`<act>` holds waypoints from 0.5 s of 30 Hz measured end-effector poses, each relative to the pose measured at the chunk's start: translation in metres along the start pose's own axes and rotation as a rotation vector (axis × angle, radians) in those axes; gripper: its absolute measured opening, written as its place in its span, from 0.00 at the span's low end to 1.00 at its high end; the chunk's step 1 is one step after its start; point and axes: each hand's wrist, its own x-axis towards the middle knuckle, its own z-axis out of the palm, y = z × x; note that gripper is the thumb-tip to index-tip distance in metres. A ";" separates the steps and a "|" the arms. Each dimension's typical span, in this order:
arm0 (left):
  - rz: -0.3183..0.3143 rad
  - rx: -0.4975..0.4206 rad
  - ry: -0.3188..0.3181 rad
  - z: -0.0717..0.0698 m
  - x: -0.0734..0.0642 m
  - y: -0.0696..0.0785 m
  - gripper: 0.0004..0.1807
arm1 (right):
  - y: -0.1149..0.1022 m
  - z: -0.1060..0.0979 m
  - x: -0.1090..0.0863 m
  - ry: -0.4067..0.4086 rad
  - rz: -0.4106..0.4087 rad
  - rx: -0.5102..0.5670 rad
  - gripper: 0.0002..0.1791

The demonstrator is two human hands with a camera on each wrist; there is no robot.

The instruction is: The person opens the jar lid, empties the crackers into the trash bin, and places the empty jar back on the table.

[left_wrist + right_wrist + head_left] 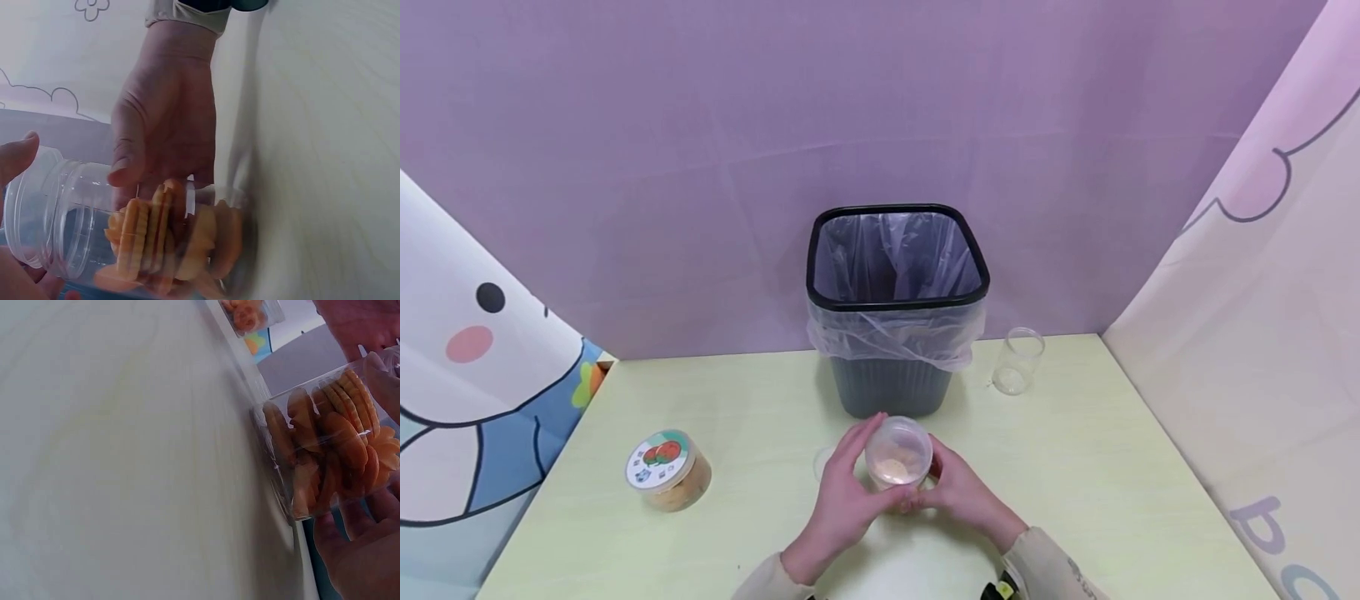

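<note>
Between my two hands stands a clear plastic jar of cookies (898,454), upright on the table with a translucent lid (30,203) at its top. My left hand (847,498) grips it near the lid from the left, fingers at the far side and thumb in front. From the right, my right hand (958,487) holds the jar, its fingers and thumb curled round the wall. Several orange-brown cookies (337,434) fill the lower part of the jar in the right wrist view. A clear round piece (822,462) lies on the table, partly behind my left hand.
Behind the jar stands a dark bin (891,387) with a black rim and a clear bag liner. An uncovered clear jar (1018,362) is to its right. At the left sits another cookie jar (668,471) with a printed lid. Patterned cloths enclose the pale table (1075,467).
</note>
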 end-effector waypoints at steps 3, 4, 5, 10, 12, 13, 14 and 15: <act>0.009 0.015 0.014 -0.002 0.001 0.003 0.52 | 0.001 0.000 0.000 0.003 0.003 -0.011 0.49; 0.012 0.019 0.021 -0.003 0.001 0.004 0.52 | 0.001 0.000 0.000 0.004 0.005 -0.013 0.49; 0.017 0.023 0.028 -0.004 0.001 0.004 0.52 | 0.001 0.000 0.000 0.004 0.006 -0.015 0.49; 0.052 0.051 0.066 -0.011 0.004 0.003 0.50 | -0.001 0.001 0.000 0.014 0.014 -0.021 0.49; 0.058 0.052 0.079 -0.016 0.005 0.002 0.50 | -0.002 0.001 0.000 0.016 0.008 -0.024 0.49; 0.061 0.054 0.085 -0.018 0.005 0.001 0.49 | -0.002 0.001 0.000 0.016 0.005 -0.026 0.50; 0.065 0.054 0.090 -0.020 0.006 0.001 0.49 | -0.002 0.001 0.001 0.013 -0.001 -0.026 0.51; 0.066 0.051 0.098 -0.023 0.006 0.000 0.49 | -0.002 0.001 0.001 0.008 -0.008 -0.026 0.51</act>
